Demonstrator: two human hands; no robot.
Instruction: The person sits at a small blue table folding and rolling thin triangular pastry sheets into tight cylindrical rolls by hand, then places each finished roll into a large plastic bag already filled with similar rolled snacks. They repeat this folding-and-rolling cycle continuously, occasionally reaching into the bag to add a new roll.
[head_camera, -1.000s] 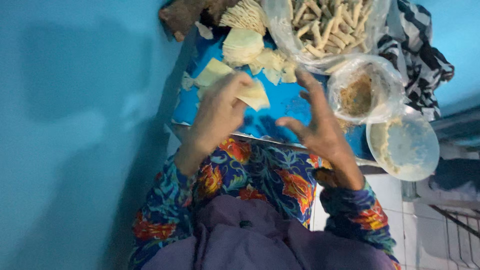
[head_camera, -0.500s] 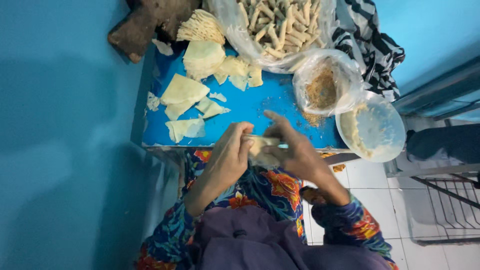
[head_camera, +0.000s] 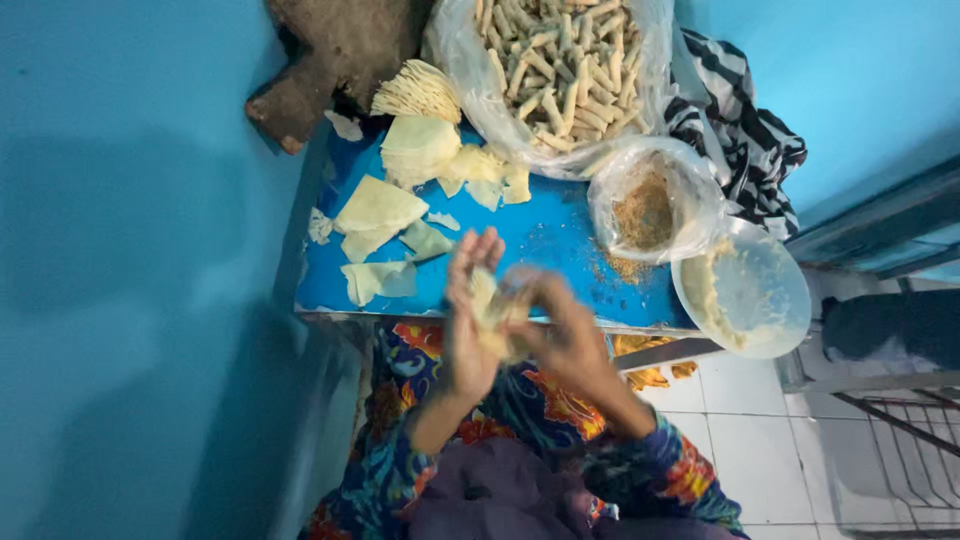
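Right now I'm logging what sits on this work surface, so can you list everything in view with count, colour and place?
blue board: one, blue, centre, under the food.
cut wrapper pieces: several, pale yellow, on the board's left part.
wrapper stack: one, cream, fanned, at the board's far left corner.
bag of rolled sticks: one clear bag, pale tan rolls, top centre.
bag of filling: one clear bag, brown crumbs, right of the board.
bowl: one, clear, pale paste inside, far right.
striped cloth: one, black and white, upper right.
wooden block: one, brown, top left.
wrapper in hand: one, pale, between both hands, blurred.
left hand: holds the wrapper.
right hand: on the same wrapper.
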